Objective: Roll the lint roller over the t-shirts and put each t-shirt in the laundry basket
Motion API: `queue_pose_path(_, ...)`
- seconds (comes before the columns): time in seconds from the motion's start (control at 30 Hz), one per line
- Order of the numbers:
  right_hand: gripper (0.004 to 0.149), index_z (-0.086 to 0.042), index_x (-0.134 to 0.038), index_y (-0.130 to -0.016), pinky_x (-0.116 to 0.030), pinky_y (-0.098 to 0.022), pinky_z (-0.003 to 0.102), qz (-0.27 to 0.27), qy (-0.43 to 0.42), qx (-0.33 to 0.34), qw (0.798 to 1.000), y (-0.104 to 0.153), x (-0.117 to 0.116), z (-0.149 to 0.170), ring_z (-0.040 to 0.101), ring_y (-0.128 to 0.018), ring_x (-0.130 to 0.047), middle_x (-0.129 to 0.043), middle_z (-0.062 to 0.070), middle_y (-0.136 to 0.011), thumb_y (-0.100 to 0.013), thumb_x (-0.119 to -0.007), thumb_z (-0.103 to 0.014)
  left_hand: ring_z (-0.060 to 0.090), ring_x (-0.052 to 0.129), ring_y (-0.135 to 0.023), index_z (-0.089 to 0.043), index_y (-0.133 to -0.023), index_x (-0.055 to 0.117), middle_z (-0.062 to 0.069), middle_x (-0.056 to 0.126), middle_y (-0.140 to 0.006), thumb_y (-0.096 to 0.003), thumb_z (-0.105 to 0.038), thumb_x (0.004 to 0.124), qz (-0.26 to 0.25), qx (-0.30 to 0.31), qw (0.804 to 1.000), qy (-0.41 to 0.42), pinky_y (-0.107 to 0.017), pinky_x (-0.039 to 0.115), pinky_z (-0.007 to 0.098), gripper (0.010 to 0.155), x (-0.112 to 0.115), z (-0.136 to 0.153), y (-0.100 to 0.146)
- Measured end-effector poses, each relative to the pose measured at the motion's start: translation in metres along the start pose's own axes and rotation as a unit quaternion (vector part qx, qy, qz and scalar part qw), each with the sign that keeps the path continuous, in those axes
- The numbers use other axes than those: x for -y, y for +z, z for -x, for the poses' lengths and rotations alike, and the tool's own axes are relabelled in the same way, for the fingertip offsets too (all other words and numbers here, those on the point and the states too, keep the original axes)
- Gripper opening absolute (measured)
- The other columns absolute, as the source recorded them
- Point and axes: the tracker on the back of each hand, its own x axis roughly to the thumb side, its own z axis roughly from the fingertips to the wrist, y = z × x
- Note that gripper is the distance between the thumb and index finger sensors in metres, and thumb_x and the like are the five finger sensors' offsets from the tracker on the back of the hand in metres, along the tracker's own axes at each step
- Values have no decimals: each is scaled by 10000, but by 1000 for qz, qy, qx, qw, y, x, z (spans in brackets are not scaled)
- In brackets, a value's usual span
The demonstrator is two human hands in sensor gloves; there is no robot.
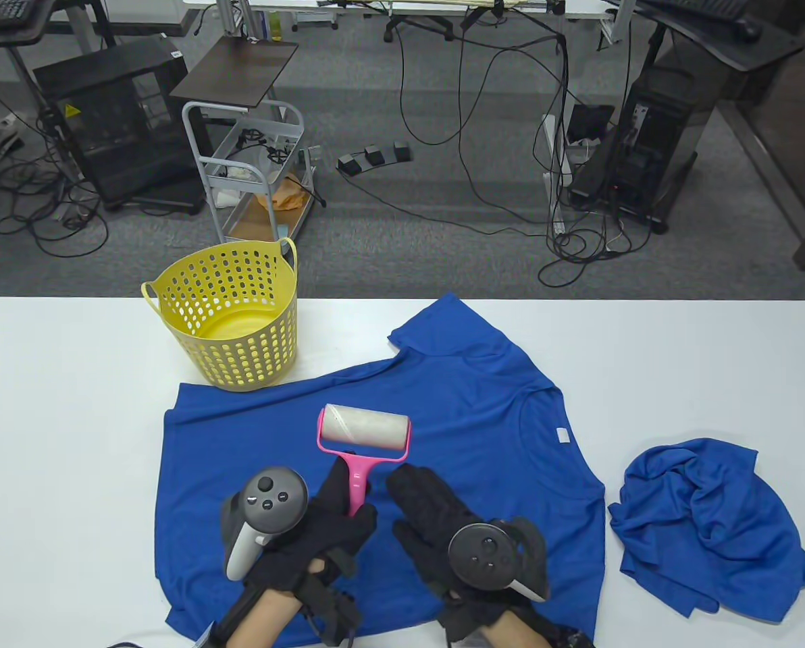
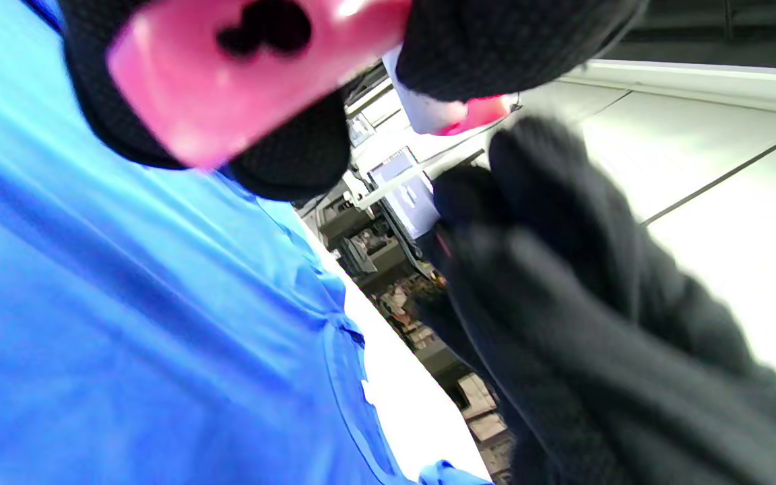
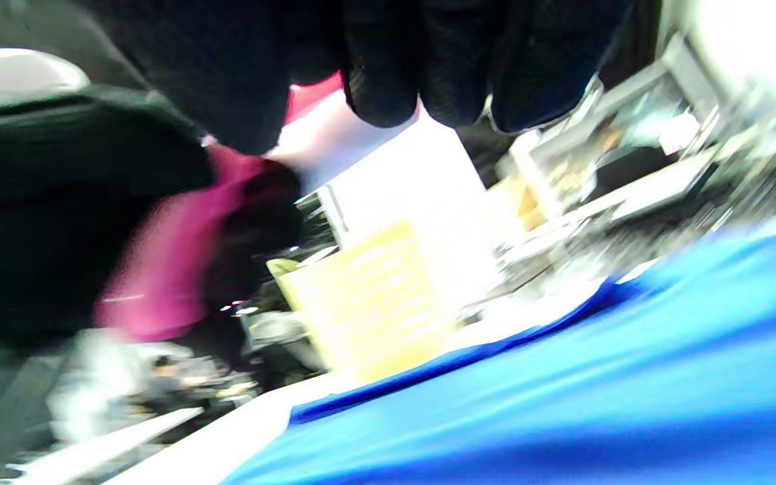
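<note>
Lint roller (image 1: 362, 439) lies on the spread blue t-shirt (image 1: 456, 418), straight ahead of my hands. Its long axis runs from me outward: pink handle toward me, sticky drum at the far end, drum turned crosswise to the handle.

My left hand (image 1: 331, 523) is the one on it, fingers curled round the lower end of the handle; the left wrist view shows the pink butt end wrapped by my glove.

My right hand (image 1: 443, 520) is just beside the handle on its right, fingers fairly straight and together, low over the shirt. Can't tell if it presses the cloth or touches the handle.

Rolling strokes look set to go away from me, toward the shirt's far edge.

Yellow laundry basket (image 1: 240, 324) stands on the counter (image 1: 58, 439) far-left, at the shirt's far edge, looks empty. Second t-shirt (image 1: 706, 533) lies crumpled at right, apart from the flat one.
</note>
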Motion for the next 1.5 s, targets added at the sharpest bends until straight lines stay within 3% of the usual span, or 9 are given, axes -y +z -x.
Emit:
queue_pose_path(0.2, 655, -282, -414, -1055, -420, -723, 629, 10, 109, -151, 983, 16, 10, 76, 403, -1039, -334, -395, 76, -1182, -512, -730, -466, 87, 953, -467, -100, -1055, 307, 93, 660, -907, -520, -368, 690, -124, -55, 984, -113, -508, 856, 394, 711, -59, 32, 10)
queue_pose_path(0.37, 710, -274, -335, -1065, -291, -715, 631, -55, 101, -218, 969, 20, -1, 111, 390, -1028, -181, -247, 85, -1184, -502, -691, -519, 123, 928, -594, -133, -1065, 287, 80, 634, -942, -523, -376, 662, -195, -197, 942, -191, -568, 803, 424, 703, -119, 87, 21)
queue_pose_path(0.47, 712, -270, -329, -1067, -245, -714, 612, -50, 83, -216, 972, 20, 1, 115, 372, -1024, -147, -225, 81, -1183, -504, -688, -517, 182, 886, -702, -153, -1069, 285, 81, 613, -957, -524, -375, 645, -220, -310, 906, -185, -625, 741, 473, 691, -152, 134, 35)
queue_pose_path(0.67, 718, -265, -328, -1068, -237, -712, 610, -59, 98, -219, 969, 21, 0, 117, 366, -1024, -137, -222, 77, -1183, -503, -691, -521, 261, 801, -800, -200, -1074, 226, 63, 583, -974, -522, -409, 591, -219, -475, 837, -163, -707, 607, 566, 694, -170, 199, 54)
queue_pose_path(0.9, 709, -256, -338, -1065, -258, -710, 609, -59, 91, -232, 967, 23, 0, 117, 370, -1020, -153, -238, 84, -1179, -508, -693, -513, 306, 755, -902, -230, -1094, 287, 24, 650, -1005, -528, -473, 577, -112, -585, 767, -237, -738, 578, 574, 681, -171, 216, 50)
queue_pose_path(1.1, 712, -232, -344, -1066, -242, -704, 606, -70, 82, -215, 971, 21, -2, 111, 373, -1010, -129, -220, 87, -1175, -509, -695, -504, 305, 773, -901, -234, -1102, 314, 29, 647, -1017, -535, -462, 626, -109, -591, 755, -263, -728, 608, 561, 686, -172, 214, 45)
queue_pose_path(1.27, 714, -237, -336, -1066, -242, -703, 608, -75, 88, -213, 970, 21, -3, 109, 373, -1010, -126, -216, 84, -1175, -510, -692, -508, 350, 570, -989, -199, -1091, 140, 117, 309, -1120, -527, -440, 717, -126, -575, 766, -259, -729, 557, 551, 842, -176, 193, 40)
queue_pose_path(1.4, 713, -235, -338, -1066, -242, -704, 607, -69, 86, -213, 971, 21, -4, 109, 372, -1010, -127, -218, 83, -1174, -509, -694, -504, 416, 400, -1064, -208, -1097, 167, 123, 232, -1136, -516, -429, 741, -152, -453, 823, -308, -754, 463, 599, 845, -166, 151, 21)
queue_pose_path(1.5, 710, -239, -334, -1063, -244, -704, 605, -69, 89, -211, 971, 22, -4, 108, 370, -1009, -126, -215, 80, -1173, -509, -698, -495, 380, 388, -1099, -250, -1105, 254, 64, 302, -1151, -505, -432, 760, -136, -329, 882, -310, -775, 447, 580, 807, -132, 114, -2)
